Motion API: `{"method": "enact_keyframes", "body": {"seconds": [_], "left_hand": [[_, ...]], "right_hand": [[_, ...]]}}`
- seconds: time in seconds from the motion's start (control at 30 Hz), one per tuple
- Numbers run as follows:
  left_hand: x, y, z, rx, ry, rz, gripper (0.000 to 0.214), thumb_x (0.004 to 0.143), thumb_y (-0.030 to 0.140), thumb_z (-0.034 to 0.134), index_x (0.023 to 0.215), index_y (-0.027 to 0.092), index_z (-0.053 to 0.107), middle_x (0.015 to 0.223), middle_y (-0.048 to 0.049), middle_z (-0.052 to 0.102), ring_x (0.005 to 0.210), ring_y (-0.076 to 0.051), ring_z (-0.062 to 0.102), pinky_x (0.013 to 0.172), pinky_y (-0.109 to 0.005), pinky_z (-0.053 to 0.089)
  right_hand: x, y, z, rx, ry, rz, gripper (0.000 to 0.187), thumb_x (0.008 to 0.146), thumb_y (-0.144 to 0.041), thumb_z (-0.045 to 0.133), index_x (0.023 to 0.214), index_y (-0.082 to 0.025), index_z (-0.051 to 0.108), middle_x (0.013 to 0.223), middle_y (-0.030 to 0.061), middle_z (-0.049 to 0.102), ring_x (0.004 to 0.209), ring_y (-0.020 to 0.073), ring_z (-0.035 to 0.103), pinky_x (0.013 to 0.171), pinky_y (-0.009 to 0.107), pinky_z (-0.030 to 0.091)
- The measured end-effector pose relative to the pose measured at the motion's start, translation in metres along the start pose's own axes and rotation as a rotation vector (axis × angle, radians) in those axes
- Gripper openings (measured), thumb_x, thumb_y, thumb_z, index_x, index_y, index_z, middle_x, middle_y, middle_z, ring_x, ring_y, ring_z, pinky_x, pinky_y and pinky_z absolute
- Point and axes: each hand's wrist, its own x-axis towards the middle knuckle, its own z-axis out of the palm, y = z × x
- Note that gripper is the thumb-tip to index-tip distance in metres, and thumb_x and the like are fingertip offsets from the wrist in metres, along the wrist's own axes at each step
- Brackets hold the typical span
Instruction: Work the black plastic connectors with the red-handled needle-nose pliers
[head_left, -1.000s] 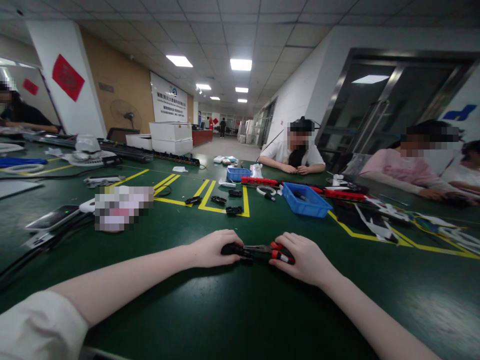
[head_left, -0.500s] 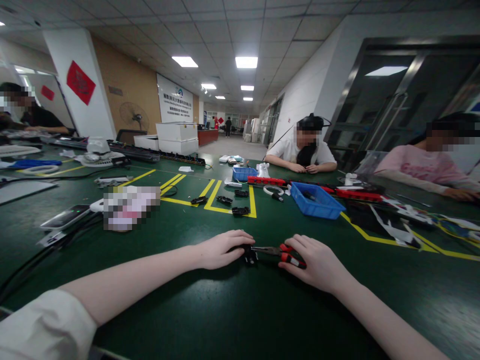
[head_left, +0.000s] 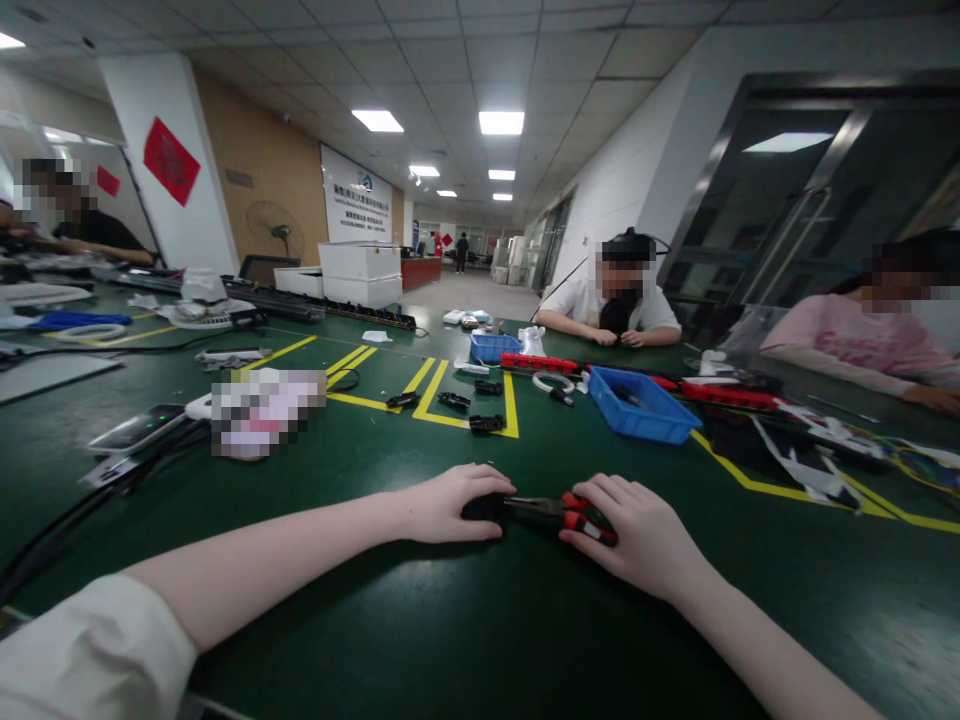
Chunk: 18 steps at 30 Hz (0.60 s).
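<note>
My left hand (head_left: 450, 503) rests on the green table (head_left: 480, 620), fingers curled over a small black part (head_left: 484, 507) that is mostly hidden beneath them. My right hand (head_left: 637, 533) grips the red-and-black handles of a pair of needle-nose pliers (head_left: 562, 511). The pliers' metal jaws point left and reach the black part between my hands. Both forearms lie low over the table near its front edge.
Three small black parts (head_left: 486, 423) lie by yellow floor-tape lines (head_left: 435, 385) ahead. A blue bin (head_left: 643, 405) stands right of them, a smaller blue tray (head_left: 491, 346) farther back. A phone (head_left: 139, 428) and cables lie left. Other people sit around the table.
My left hand has closed further over the black part, hiding it. The pliers and both hands stay together; the view has shifted slightly.
</note>
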Motion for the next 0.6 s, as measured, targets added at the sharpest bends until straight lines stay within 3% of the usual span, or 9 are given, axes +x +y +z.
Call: {"method": "enact_keyframes", "body": {"seconds": [0.6], "left_hand": [[-0.0028, 0.0038, -0.0015, -0.103, 0.029, -0.105, 0.049, 0.087, 0.033, 0.083, 0.13, 0.021, 0.063, 0.148, -0.0141, 0.063, 0.133, -0.029, 0.064, 0.112, -0.047, 0.052]], "right_hand": [[-0.0045, 0.006, -0.0011, 0.111, 0.104, 0.055, 0.038, 0.093, -0.054, 0.067, 0.117, -0.025, 0.071, 0.11, 0.0111, 0.076, 0.097, 0.0271, 0.072, 0.08, 0.041, 0.059]]}}
